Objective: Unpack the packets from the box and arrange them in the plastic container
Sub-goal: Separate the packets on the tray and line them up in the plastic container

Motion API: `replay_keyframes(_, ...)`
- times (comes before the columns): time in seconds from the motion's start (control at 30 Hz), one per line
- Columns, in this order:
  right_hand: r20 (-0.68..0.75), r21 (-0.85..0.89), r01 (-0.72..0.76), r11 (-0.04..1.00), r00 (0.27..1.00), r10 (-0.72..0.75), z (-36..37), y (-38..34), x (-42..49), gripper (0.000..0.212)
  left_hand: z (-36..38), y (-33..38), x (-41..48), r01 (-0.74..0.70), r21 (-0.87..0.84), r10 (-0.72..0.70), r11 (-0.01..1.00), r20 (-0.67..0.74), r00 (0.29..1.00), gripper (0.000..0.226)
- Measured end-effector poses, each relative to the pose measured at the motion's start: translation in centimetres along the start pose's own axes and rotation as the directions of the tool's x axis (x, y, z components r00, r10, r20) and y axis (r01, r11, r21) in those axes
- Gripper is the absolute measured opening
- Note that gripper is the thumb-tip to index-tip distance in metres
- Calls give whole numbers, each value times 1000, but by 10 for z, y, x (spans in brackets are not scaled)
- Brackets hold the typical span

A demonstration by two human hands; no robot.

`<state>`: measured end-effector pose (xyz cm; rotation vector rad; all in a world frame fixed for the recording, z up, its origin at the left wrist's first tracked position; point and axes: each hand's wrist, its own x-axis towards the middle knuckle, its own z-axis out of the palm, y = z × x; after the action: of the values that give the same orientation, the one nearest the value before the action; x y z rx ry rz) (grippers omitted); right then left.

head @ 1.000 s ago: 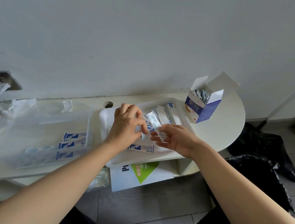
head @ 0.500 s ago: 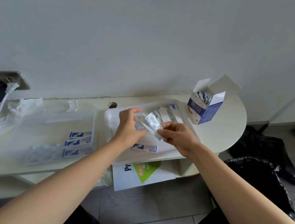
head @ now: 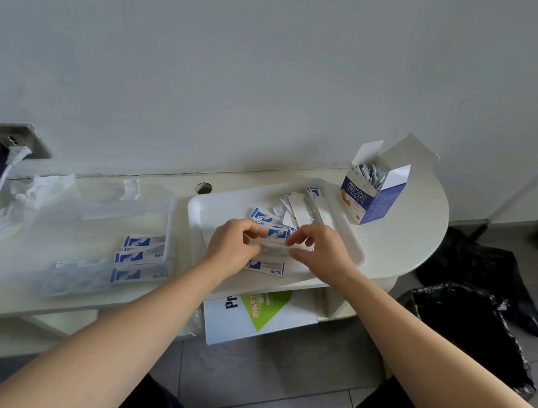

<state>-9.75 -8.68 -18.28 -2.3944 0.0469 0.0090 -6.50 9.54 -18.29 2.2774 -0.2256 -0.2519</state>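
Left hand (head: 232,245) and right hand (head: 319,252) pinch, seemingly, one packet (head: 274,248) over the tray (head: 221,211).

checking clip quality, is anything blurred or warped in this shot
Head view: the packet pinched between the left hand and right hand is motion-smeared; head view: wide-angle stretch toward the lower corners; head view: soft even light, no hard glare.

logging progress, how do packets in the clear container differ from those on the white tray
Container packets lie in a neat row, blue print up; tray packets are scattered, some white side up. Container packets lie untouched; left hand and right hand pinch one packet over tray packets. Same blue-and-white design.
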Motion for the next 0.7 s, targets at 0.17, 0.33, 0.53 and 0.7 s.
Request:
replay_keyframes(0.17, -17, -87, -44, 995, 999, 43, 5, 13, 1, 16, 6, -5, -1, -25, 126, 20, 992, 44, 999, 25)
replay_keyframes(0.33, 33, -61, -60, 996, 998, 62, 3, 10, 2, 13, 11, 0, 1, -45, 155, 35, 987, 72, 997, 24)
replay_keyframes(0.53, -12, 16, -88, 996, 996, 88, -3, 9, 3, 5, 12, 3, 2, -110, 137, 115, 984, -28, 993, 12)
replay_keyframes(0.7, -56, 215, -96, 972, 992, 111, -16, -5, 8, 5, -16, 22, 0, -173, 110, 180, 979, -53, 982, 13)
